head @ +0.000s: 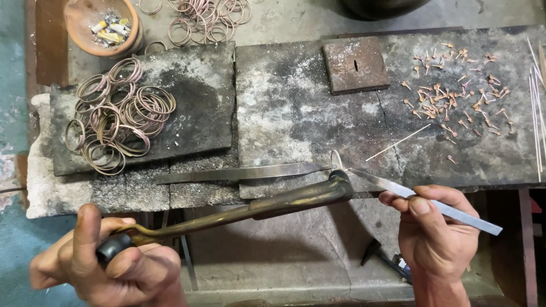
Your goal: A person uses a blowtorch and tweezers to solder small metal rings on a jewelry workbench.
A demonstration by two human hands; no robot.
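My left hand grips the black knob and handle of a long brass torch, whose curved nozzle ends near a small thin metal ring on the dark stone slab. My right hand holds steel tweezers like a pen, their tip meeting the ring from the right. A second pair of long tweezers lies flat on the slab, its point also touching the ring from the left.
A pile of several metal rings lies on the left slab, more rings behind. A clay bowl sits at top left. A rusty square plate, scattered small copper pins and thin wire rods lie at right.
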